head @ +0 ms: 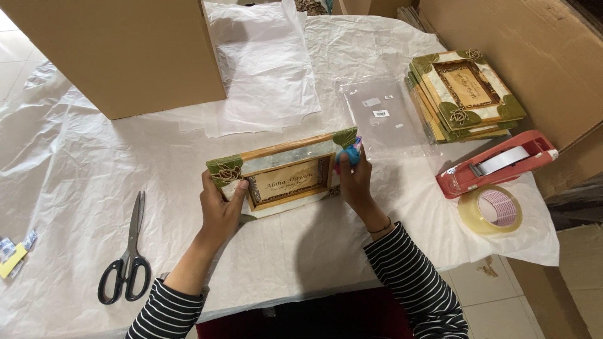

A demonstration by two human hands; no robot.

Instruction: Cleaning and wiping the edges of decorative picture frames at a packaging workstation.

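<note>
My left hand (220, 210) grips the left end of a rectangular picture frame (286, 174) with green corner ornaments and a wooden inner border, held tilted above the table. My right hand (355, 182) is at the frame's right end and clutches a small blue cloth (350, 152) pressed against the frame's upper right corner. Both forearms wear black-and-white striped sleeves.
A stack of similar frames (463, 94) lies at the right, next to clear plastic sleeves (383, 116). A red tape dispenser (496, 164) and a tape roll (491, 210) sit near the right edge. Black scissors (129, 254) lie at the left. A cardboard box (119, 53) and white sheets (264, 69) stand behind.
</note>
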